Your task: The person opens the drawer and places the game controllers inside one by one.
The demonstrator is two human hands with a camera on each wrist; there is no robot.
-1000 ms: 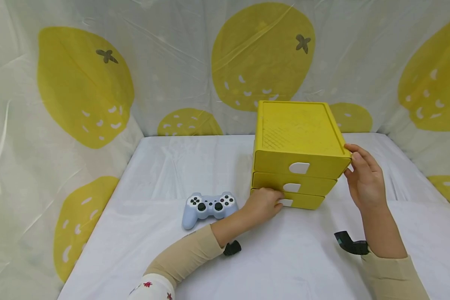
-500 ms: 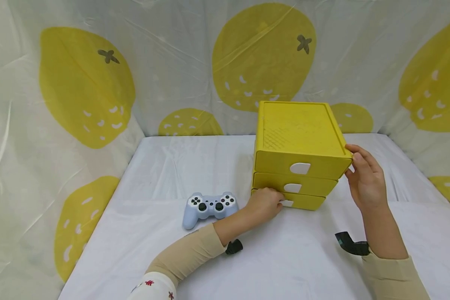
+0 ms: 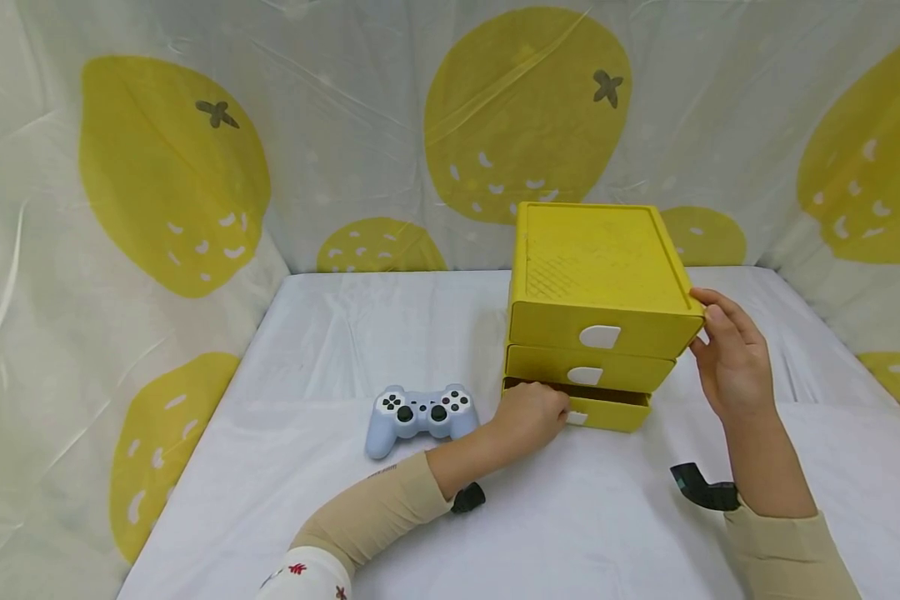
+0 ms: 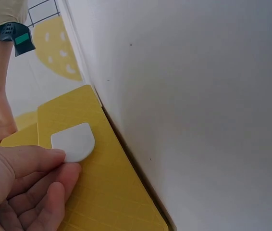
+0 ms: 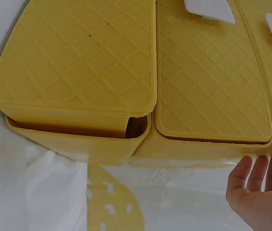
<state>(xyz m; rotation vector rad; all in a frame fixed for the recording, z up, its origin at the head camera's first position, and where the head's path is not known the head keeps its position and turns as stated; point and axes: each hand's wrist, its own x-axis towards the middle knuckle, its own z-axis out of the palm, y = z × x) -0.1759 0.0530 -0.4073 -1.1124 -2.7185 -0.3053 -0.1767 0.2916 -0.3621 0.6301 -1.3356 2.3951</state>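
Controller (image 3: 421, 414): head view only | left hand (image 3: 528, 414) pinches white tab (image 4: 76, 143) | right hand (image 3: 735, 358), fingers extended, touches yellow drawer unit (image 3: 596, 258)

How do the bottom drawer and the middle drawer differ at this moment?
The bottom drawer stands partly open, while the middle drawer is closed. The left hand pinches the bottom drawer's white tab; the middle drawer's white tab is untouched. Both have yellow fronts.
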